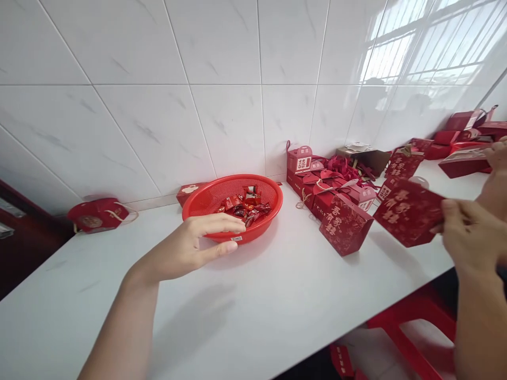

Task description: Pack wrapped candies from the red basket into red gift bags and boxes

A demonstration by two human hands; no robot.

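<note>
My left hand (200,243) hangs over the table just in front of a red plastic basket (257,232), thumb and fingers apart with nothing between them. Wrapped red candies (247,206) lie in the basket. On the right, my right hand (469,227) pinches the edge of a red gift box (412,211) with gold Chinese characters, tilted above the table. A similar red box (343,227) stands to its left, in front of a cluster of red boxes (307,184) with ribbons and cord handles.
Another person's hand (497,158) is at the right edge beside a red box (465,160). A red box with a cord (99,215) sits at far left. Behind is a tiled wall (222,116). A red stool (415,311) stands below the table's edge.
</note>
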